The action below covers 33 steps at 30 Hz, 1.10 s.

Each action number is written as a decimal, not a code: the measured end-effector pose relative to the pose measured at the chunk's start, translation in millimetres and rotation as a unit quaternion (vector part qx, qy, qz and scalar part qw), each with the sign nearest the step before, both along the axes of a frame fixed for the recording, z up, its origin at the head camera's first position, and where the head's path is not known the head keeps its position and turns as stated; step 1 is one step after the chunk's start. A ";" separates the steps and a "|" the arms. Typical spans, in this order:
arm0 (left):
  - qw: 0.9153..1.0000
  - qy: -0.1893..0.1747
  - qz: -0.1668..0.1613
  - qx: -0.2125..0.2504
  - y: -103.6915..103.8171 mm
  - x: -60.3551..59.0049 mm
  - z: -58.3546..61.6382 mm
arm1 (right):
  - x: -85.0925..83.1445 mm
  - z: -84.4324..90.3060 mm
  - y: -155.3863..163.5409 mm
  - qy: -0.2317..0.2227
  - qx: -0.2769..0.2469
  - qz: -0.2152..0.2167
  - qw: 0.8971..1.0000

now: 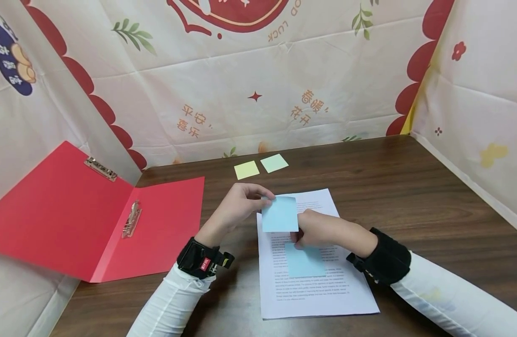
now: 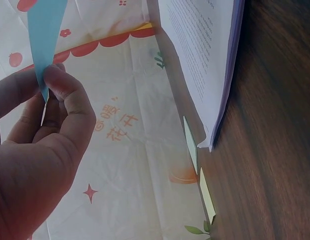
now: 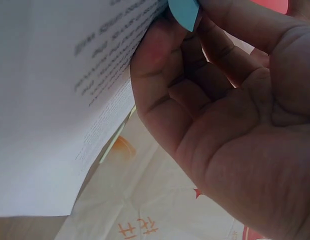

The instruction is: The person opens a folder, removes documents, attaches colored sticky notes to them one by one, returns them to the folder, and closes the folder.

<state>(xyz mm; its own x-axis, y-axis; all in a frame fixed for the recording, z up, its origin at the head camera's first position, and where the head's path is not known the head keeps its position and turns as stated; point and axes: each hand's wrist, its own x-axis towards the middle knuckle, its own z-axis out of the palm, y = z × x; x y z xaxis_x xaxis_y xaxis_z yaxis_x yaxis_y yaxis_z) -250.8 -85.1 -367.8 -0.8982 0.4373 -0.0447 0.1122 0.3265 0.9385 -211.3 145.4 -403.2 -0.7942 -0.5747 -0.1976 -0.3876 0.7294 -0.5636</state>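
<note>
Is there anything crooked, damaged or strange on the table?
Nothing looks damaged or spilled. Both hands, left hand and right hand, hold a blue sticky note in the air above the printed sheet. The red folder lies open, half off the table edge, leaning on the cloth wall.

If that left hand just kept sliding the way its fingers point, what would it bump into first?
Probably the right hand. The left hand points rightward, pinching the blue sticky note that both hands hold above the printed sheet. Depth is hard to judge.
</note>
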 end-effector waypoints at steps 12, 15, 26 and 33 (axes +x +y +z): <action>1.000 -0.016 -0.001 0.013 0.3 0.2 -2.0 | 2.4 0.2 -0.2 0.027 0.109 -0.075 0.991; 0.999 -0.031 -0.007 0.028 1.0 -0.9 -3.7 | -2.0 1.8 3.6 0.002 0.097 -0.064 0.993; 0.996 -0.051 -0.006 0.071 5.2 3.3 -4.2 | -23.5 54.3 58.6 -0.230 -0.192 -0.053 0.953; 0.994 -0.036 0.015 0.100 15.5 10.1 -7.1 | -23.9 57.5 61.2 -0.204 -0.224 -0.085 0.949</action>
